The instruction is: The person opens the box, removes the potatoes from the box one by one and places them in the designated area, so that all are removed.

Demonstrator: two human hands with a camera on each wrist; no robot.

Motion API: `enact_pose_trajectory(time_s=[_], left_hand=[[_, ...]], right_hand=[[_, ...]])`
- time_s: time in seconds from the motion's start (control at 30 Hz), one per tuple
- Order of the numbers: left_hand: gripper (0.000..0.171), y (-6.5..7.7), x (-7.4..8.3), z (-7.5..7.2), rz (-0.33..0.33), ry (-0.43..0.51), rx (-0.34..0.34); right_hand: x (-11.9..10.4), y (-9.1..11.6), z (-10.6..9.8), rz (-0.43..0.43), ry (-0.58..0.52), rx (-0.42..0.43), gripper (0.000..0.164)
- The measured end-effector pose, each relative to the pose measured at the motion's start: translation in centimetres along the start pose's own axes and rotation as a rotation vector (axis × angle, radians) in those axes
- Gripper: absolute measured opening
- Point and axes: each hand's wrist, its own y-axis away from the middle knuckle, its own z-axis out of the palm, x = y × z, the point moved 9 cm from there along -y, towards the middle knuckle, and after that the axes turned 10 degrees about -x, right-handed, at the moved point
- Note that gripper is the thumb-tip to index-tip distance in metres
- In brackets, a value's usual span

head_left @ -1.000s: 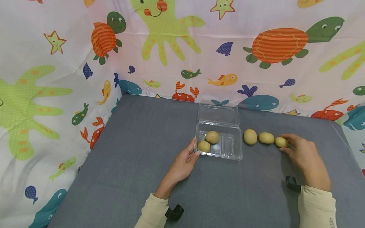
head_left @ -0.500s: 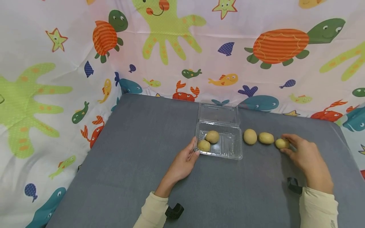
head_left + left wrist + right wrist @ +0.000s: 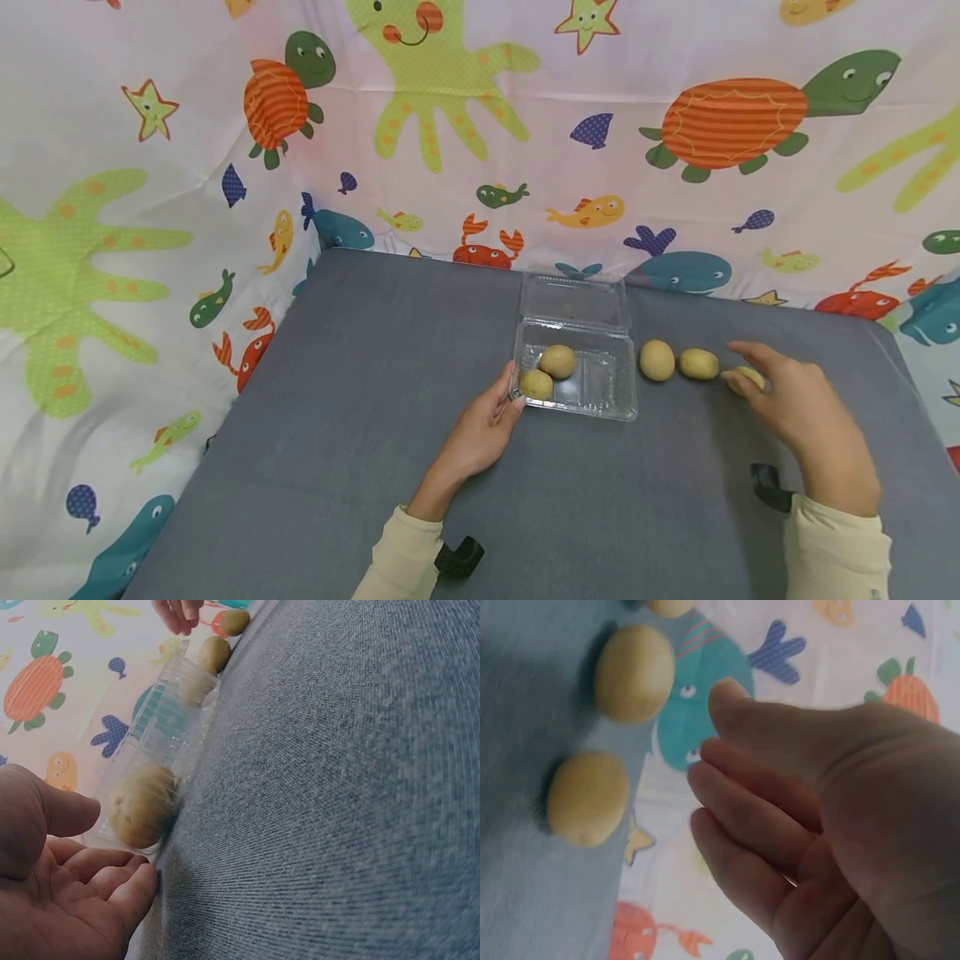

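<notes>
A clear plastic clamshell container point(image 3: 600, 379) lies with its lid point(image 3: 573, 302) folded back, two potatoes point(image 3: 557, 362) in its left part. My left hand point(image 3: 476, 433) grips its left front corner, thumb above and fingers below; in the left wrist view the thumb point(image 3: 71, 814) is beside the clear wall. To the right of the container a row of three potatoes runs: a large one point(image 3: 657, 361), a middle one point(image 3: 699, 364) and a small one point(image 3: 752, 377). My right hand point(image 3: 810, 408) hovers over the small potato point(image 3: 589, 799), thumb and fingers apart, holding nothing.
Grey cloth point(image 3: 360, 375) covers the table. A white curtain point(image 3: 450, 200) printed with sea animals hangs along the back and left edges, close behind the container's lid.
My right hand has let go of the small potato at the row's right end and lifted slightly leftward above it. My left hand and the container have stayed put.
</notes>
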Motion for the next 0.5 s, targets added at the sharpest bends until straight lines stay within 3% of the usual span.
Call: enact_pose_trajectory(time_s=[0.2, 0.5], left_hand=[[0.065, 0.1, -0.1, 0.0, 0.008, 0.012, 0.008], [0.065, 0.1, -0.1, 0.1, 0.017, 0.003, 0.013]], right_hand=[[-3.4, -0.1, 0.6, -0.105, -0.003, 0.002, 0.047], [-8.9, -0.7, 1.3, -0.288, 0.011, 0.037, 0.059]])
